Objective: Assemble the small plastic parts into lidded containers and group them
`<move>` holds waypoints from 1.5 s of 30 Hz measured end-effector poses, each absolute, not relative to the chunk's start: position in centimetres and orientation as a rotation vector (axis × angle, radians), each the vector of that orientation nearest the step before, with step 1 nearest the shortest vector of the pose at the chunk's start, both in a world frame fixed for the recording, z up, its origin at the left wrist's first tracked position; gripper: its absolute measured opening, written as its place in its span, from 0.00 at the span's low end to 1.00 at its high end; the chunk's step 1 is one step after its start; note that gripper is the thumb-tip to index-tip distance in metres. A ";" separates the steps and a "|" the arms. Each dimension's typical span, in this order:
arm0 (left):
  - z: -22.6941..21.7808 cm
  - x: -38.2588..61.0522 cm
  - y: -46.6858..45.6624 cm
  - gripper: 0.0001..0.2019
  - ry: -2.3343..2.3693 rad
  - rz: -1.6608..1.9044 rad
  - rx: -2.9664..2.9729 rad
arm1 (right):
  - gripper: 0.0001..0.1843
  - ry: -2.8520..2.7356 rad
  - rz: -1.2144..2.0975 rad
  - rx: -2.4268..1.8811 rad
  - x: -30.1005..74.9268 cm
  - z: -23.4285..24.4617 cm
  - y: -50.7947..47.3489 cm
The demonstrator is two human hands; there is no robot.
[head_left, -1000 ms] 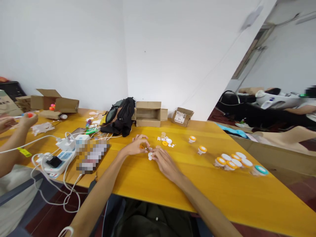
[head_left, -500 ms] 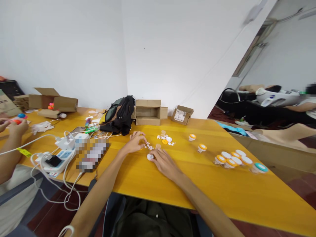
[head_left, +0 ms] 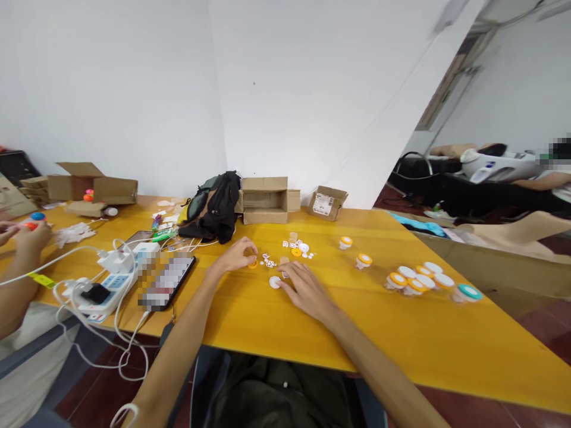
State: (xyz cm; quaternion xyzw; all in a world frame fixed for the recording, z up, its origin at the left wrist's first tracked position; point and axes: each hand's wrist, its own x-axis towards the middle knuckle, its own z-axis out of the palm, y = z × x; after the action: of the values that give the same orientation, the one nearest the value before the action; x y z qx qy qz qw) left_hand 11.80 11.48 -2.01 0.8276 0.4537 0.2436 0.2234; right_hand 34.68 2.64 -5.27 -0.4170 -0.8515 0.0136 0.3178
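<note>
My left hand (head_left: 235, 255) rests on the yellow table (head_left: 312, 333), its fingers curled and pinched on a small orange cap (head_left: 253, 263). My right hand (head_left: 304, 289) lies flat with fingers stretched out, the fingertips touching a white round cap (head_left: 274, 282). Between the hands lie several tiny white dice (head_left: 268, 261). Just beyond them are an orange lid (head_left: 297, 252) and small white pieces (head_left: 305, 248).
Two small orange-lidded jars (head_left: 363, 261) stand to the right, then a cluster of jars (head_left: 414, 279) and a teal-lidded one (head_left: 464, 292). Behind are a black backpack (head_left: 214, 208) and cardboard boxes (head_left: 265, 199). At left are a phone (head_left: 167, 279), a power strip (head_left: 104, 288) and a co-worker's hand (head_left: 29, 236).
My hands moved apart. The right hand set the white cap on the table and flattened out; the left hand went down to the table with the orange cap. The view shifted slightly left.
</note>
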 end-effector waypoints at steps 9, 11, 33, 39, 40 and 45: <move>-2.2 11.3 11.8 0.03 1.182 0.560 2.126 | 0.09 -2.188 0.000 -1.127 35.0 -5.6 3.2; -1.9 11.2 11.7 0.02 1.211 0.535 2.146 | 0.10 -2.186 0.009 -1.135 35.0 -5.5 3.2; -0.6 11.5 10.5 0.07 1.276 0.363 2.273 | 0.13 -2.579 -0.328 -1.109 32.4 -3.1 7.0; -1.1 11.4 10.8 0.05 1.230 0.354 2.182 | 0.11 -2.564 -0.329 -1.165 32.2 -3.3 7.4; -1.2 11.4 10.9 0.04 1.217 0.361 2.166 | 0.12 -2.550 -0.319 -1.165 32.3 -3.3 7.4; -1.5 11.3 11.1 0.05 1.151 0.378 2.121 | 0.10 -2.533 -0.248 -1.151 31.9 -2.9 7.7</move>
State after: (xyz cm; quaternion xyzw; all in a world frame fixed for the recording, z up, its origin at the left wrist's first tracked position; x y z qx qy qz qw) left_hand 11.27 11.15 -1.52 0.8158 0.4428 0.1454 0.3425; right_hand 31.95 7.72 -2.94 -0.4059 -0.8931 -0.0876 0.1730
